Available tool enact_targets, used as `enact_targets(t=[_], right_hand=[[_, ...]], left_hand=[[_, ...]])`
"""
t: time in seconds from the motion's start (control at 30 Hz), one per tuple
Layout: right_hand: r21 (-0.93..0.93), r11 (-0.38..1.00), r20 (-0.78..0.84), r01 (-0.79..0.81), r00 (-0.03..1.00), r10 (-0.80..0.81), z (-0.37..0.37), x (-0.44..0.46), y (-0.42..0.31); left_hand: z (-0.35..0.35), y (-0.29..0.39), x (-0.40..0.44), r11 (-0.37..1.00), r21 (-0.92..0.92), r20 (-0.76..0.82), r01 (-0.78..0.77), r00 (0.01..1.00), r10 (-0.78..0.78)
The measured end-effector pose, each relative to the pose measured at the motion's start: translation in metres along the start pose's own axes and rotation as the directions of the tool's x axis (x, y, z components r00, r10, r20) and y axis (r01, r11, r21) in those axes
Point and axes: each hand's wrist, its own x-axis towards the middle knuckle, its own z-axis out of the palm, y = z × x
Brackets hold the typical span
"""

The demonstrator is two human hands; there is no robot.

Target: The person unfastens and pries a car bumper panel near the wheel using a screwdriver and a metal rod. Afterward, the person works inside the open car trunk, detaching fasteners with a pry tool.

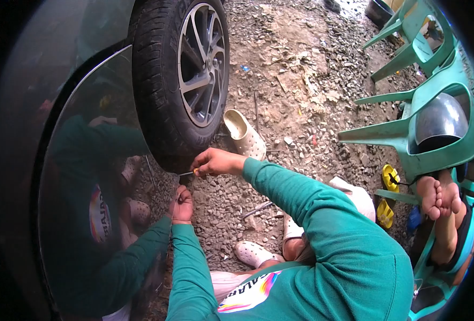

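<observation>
Right hand (215, 161) is closing on a thin tool with an orange handle (196, 172), thumb and fingers pinching the handle, palm and knuckles facing down the arm's line. The tool's narrow shaft is pointing left, lying roughly level across the view, its tip reaching the car panel's (89, 176) edge just below the tyre (159, 96). Can't tell if the tip is touching

Right arm is coming in from the lower right, elbow bending, green sleeve (306, 198) running up to the wrist, forearm angling up and left

Left hand (182, 205) is sitting just below the tool, near the panel edge, fingers curling and partly closing. Can't tell if it's gripping anything, fingertips are too small to read. Left arm is reaching nearly straight up from the bottom of the view, forearm running alongside the panel

Dark glossy panel is filling the left side and reflecting the sleeves and shirt. Tyre is standing above both hands, spoked wheel (203, 64) facing right. A pale clog (245, 136) is lying just beside the tyre, a metal rod (257, 209) is resting on the gravel (223, 232) right of the left hand. Green plastic chairs (373, 137) and another person's bare feet (439, 197) are showing at far right
</observation>
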Motion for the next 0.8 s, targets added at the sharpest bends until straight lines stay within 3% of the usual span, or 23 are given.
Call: enact_targets(t=[0.33, 0.43, 0.5, 0.63, 0.8], right_hand=[[0.008, 1.0, 0.054, 0.002, 0.999, -0.002, -0.003, 0.001, -0.001], [-0.022, 0.999, 0.026, 0.032, 0.999, -0.031, -0.002, 0.0, -0.002], [-0.029, 0.999, 0.027, 0.026, 0.999, -0.025, -0.003, -0.002, -0.006], [-0.026, 1.0, 0.009, 0.005, 1.0, -0.004, -0.002, -0.002, -0.008], [0.001, 1.0, 0.025, -0.018, 1.0, 0.018, -0.003, 0.002, -0.002]], left_hand=[[-0.006, 0.002, -0.001, 1.0, -0.025, -0.007, 0.005, 1.0, -0.006], [-0.01, 0.006, 0.0, 0.998, 0.053, 0.015, -0.039, 0.999, 0.038], [0.005, -0.004, -0.003, 0.999, 0.002, -0.105, -0.034, 0.994, 0.034], [0.024, -0.017, -0.002, 0.997, -0.073, -0.101, -0.025, 0.995, 0.018], [0.027, -0.019, -0.001, 0.997, 0.07, -0.069, -0.024, 0.997, 0.029]])
